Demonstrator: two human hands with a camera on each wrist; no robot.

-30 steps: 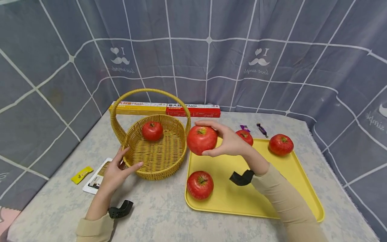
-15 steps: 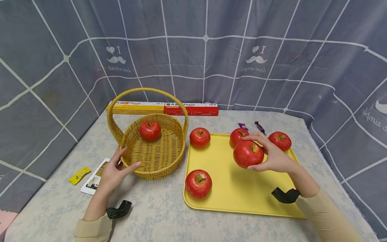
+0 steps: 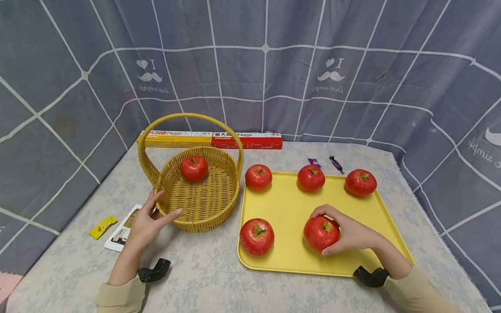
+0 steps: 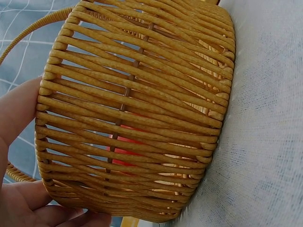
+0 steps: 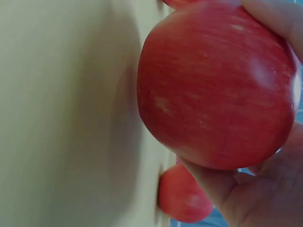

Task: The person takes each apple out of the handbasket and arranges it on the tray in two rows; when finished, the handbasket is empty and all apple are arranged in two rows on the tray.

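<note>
My right hand [image 3: 350, 232] grips a red apple [image 3: 320, 234] low over the front middle of the yellow tray [image 3: 289, 208], thumb and fingers round its sides. In the right wrist view this apple [image 5: 215, 90] fills the middle, its shadow falling on the tray beside it. My left hand [image 3: 146, 224] holds the near left side of the woven basket [image 3: 207, 224]. The left wrist view has its thumb and fingers spread against the basket wall [image 4: 132, 109]. One apple [image 3: 194, 168] lies inside the basket, toward the back left.
Along the tray sit apples at back left [image 3: 258, 177], back middle [image 3: 311, 178], back right [image 3: 360, 182] and front left [image 3: 256, 237]. Pasta boxes [image 3: 246, 141] lie behind the basket. Purple-wrapped candies [image 3: 335, 164] lie behind the tray; a yellow packet [image 3: 103, 227] and a white-edged card [image 3: 117, 245] lie left.
My right hand carried the apple from beside the basket rightward over the tray, then down and nearer to me. The left hand stays at the basket.
</note>
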